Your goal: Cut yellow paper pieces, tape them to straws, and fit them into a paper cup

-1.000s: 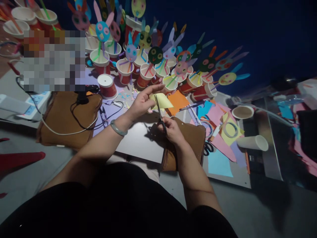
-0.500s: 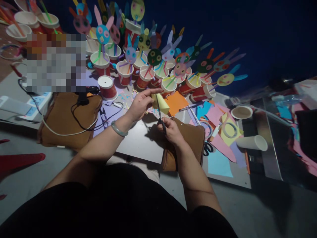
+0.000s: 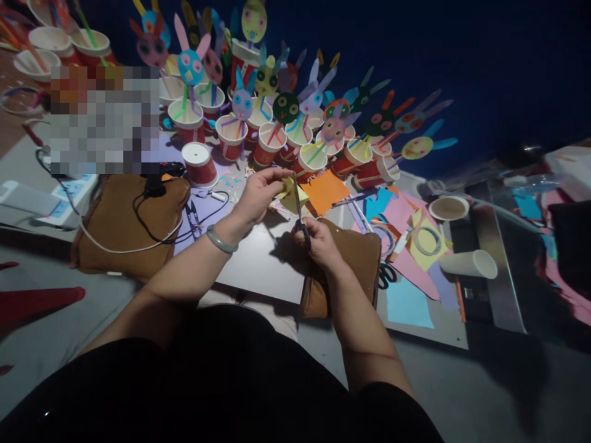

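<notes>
In the middle of the head view, my left hand [image 3: 259,195] pinches a piece of yellow paper [image 3: 292,200] between thumb and fingers. My right hand [image 3: 317,239] grips the black handles of a pair of scissors [image 3: 298,206], whose blades point away from me and meet the paper. Whether the blades are fully closed is too small to make out. Beyond the paper lies a sheet of orange paper [image 3: 327,192], with small paper scraps [image 3: 236,184] to its left. A white board [image 3: 258,261] is below my hands.
Red paper cups with paper rabbit faces [image 3: 287,107] crowd the back. Brown cushions [image 3: 129,218] lie left and right, a black cable crossing the left one. At right are coloured paper, a tape roll [image 3: 427,240], black-handled scissors [image 3: 386,275] and a white cup [image 3: 468,264].
The yellow paper has turned and shifted slightly left in my left hand. My right hand and the scissors stay in nearly the same place.
</notes>
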Action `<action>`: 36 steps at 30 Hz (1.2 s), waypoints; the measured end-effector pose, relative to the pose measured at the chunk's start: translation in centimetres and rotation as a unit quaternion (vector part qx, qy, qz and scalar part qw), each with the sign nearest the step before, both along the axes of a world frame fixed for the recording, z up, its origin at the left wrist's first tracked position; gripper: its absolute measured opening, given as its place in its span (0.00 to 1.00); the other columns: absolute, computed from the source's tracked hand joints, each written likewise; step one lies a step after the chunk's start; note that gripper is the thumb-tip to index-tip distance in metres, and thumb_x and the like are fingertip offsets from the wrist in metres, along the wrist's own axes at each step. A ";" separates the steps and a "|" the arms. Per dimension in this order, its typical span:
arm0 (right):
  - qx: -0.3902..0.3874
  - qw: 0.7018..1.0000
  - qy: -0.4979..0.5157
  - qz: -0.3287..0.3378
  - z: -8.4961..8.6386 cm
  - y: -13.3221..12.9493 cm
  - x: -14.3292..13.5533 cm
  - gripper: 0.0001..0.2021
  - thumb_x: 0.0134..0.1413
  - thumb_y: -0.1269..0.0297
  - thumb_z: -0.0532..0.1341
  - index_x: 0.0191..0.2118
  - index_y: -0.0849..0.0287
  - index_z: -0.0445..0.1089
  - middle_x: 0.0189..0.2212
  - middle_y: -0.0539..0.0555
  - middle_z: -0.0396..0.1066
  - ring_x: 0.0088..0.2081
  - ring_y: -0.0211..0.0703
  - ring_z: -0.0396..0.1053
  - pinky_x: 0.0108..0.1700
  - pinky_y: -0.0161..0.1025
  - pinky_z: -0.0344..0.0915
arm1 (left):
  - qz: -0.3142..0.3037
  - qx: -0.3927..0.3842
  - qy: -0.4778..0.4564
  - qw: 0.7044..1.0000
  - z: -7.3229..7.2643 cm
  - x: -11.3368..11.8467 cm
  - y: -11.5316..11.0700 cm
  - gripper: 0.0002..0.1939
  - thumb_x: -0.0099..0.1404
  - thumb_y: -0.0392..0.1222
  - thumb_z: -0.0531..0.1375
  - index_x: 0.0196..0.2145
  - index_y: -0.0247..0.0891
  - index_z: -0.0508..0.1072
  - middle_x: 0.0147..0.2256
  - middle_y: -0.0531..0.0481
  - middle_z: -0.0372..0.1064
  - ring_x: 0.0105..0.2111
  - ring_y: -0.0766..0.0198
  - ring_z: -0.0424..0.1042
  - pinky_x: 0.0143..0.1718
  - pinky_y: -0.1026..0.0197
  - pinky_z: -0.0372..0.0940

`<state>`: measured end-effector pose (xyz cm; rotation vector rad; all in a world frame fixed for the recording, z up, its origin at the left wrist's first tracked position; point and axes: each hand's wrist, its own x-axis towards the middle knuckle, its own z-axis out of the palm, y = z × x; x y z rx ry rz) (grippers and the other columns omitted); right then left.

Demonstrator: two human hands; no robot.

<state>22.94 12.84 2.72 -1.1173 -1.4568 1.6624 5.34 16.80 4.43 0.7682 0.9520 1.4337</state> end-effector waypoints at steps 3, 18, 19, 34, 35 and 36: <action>0.035 0.999 0.014 -0.012 -0.1 -0.1 0.4 0.16 0.39 0.59 0.71 0.22 0.57 0.61 0.21 0.46 0.64 0.23 0.32 0.55 0.27 0.35 0.54 | 0.011 0.006 0.056 0.998 -0.1 -0.3 -0.1 0.12 0.50 0.32 0.59 0.34 0.36 0.77 0.32 0.51 0.76 0.31 0.68 0.72 0.36 0.65 0.68; 0.138 0.976 0.048 -0.163 -1.1 0.6 1.1 0.24 0.45 0.38 0.68 0.29 0.54 0.64 0.22 0.46 0.62 0.22 0.34 0.54 0.26 0.37 0.53 | -0.189 0.106 0.469 0.856 -0.4 -2.6 -0.2 0.12 0.56 0.35 0.54 0.22 0.38 0.76 0.21 0.51 0.70 0.24 0.65 0.65 0.31 0.61 0.59; 0.137 0.975 0.048 -0.166 -1.1 0.7 1.0 0.24 0.45 0.39 0.69 0.29 0.55 0.64 0.23 0.46 0.63 0.22 0.34 0.54 0.26 0.37 0.53 | -0.171 0.101 0.464 0.863 -0.2 -2.6 -0.2 0.10 0.56 0.36 0.56 0.22 0.37 0.76 0.20 0.51 0.69 0.24 0.65 0.64 0.30 0.61 0.58; 0.030 0.969 0.119 -0.216 -1.6 1.6 0.7 0.19 0.39 0.52 0.75 0.33 0.56 0.70 0.38 0.51 0.76 0.28 0.34 0.69 0.30 0.35 0.68 | -0.169 0.192 0.099 0.962 -0.7 -1.1 -0.6 0.22 0.52 0.42 0.71 0.45 0.36 0.75 0.45 0.45 0.76 0.45 0.62 0.76 0.47 0.61 0.69; 0.025 0.970 0.124 -0.208 -1.7 1.7 0.7 0.19 0.39 0.53 0.76 0.32 0.56 0.69 0.36 0.51 0.76 0.27 0.35 0.68 0.30 0.36 0.68 | -0.177 0.187 0.097 0.961 -0.6 -1.1 -0.7 0.24 0.52 0.43 0.72 0.47 0.36 0.74 0.48 0.43 0.75 0.46 0.61 0.75 0.47 0.61 0.69; 0.023 0.971 0.127 -0.203 -1.7 1.7 0.7 0.19 0.38 0.54 0.76 0.31 0.56 0.68 0.34 0.50 0.75 0.27 0.35 0.68 0.30 0.37 0.69 | -0.182 0.181 0.096 0.962 -0.5 -1.0 -0.8 0.26 0.52 0.44 0.72 0.48 0.37 0.74 0.51 0.42 0.74 0.47 0.61 0.75 0.47 0.62 0.69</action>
